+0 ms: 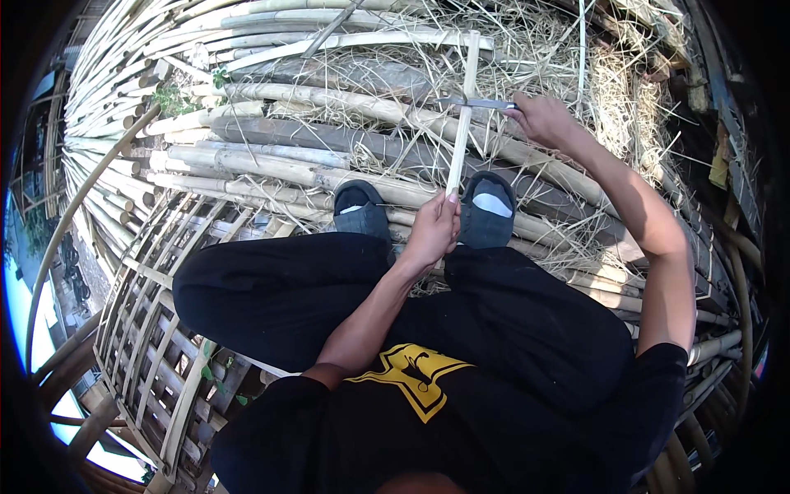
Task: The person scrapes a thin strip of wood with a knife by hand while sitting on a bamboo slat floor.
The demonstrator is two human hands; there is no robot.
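Note:
My left hand [434, 229] is closed round the lower end of a pale bamboo strip [460, 148], between my sandalled feet. The strip points away from me, its far end above the bamboo poles. In my right hand [542, 120], to the right of the strip, is a knife [490, 104] gripped by its handle. Its thin blade points left and crosses the strip in its upper half. Whether the edge has gone into the bamboo I cannot tell.
Long bamboo poles [329, 174] lie side by side underfoot, strewn with shavings [527, 62]. A woven bamboo lattice [156, 354] stands at the left, near a curved pole [78, 206]. My dark sandals [362, 218] rest on the poles. Another split strip [354, 41] lies at the far side.

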